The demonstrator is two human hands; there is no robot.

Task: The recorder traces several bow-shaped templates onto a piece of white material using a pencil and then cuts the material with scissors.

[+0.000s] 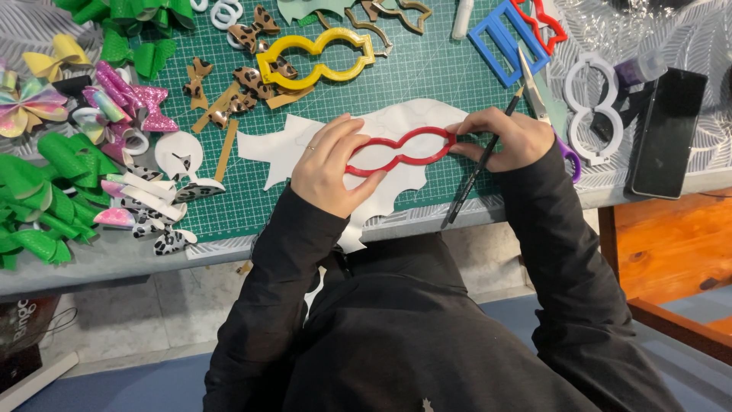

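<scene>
A red plastic bow-shaped template (404, 149) lies flat on a white sheet (381, 130) that has several shapes cut out of its edges. My left hand (332, 164) presses down on the template's left lobe, fingers spread over it. My right hand (503, 137) rests on the template's right end and grips a black pencil (474, 174), whose shaft slants down toward the table's front edge. Both arms wear black sleeves.
Under the sheet is a green cutting mat (427, 69). A yellow template (316, 57), blue template (503, 38), white template (591, 114), scissors (537, 95) and a black phone (669, 133) lie around. Green, pink and leopard-print bows (46, 183) crowd the left side.
</scene>
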